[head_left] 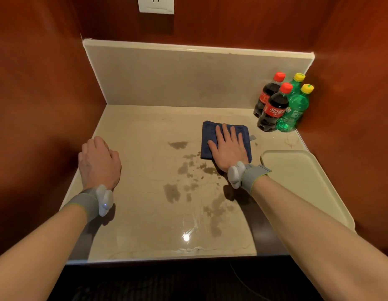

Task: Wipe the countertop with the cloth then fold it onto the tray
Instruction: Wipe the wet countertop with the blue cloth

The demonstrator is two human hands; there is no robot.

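Wiping is the step in hand, and I judge it to be at an early-to-middle stage. The right hand (229,148) lies flat on the blue cloth (207,137), fingers straight and slightly spread, palm pressing down; it grips nothing. The cloth is folded to a rough square and sits on the countertop (134,213) toward the right rear. It is near 4 bottles (280,103) in the corner and just behind the cream tray (308,183), touching neither as far as can be seen. The left hand (99,161) rests on the countertop at the left edge, knuckles up, fingers bent down toward the surface, holding nothing visible.

Findings: dark wet patches (184,170) spread from beside the cloth's near edge toward the front of the countertop. These look unwiped.

Recommendations:
- Hold the palm flat with even pressure so the cloth does not bunch.
- Draw the cloth through the patches in overlapping passes, rear to front.
- Steer wide of the bottles, which stand close together and would likely tip readily.
- Leave the left hand braced outside the wiping path.

Folding onto the tray is not yet begun.
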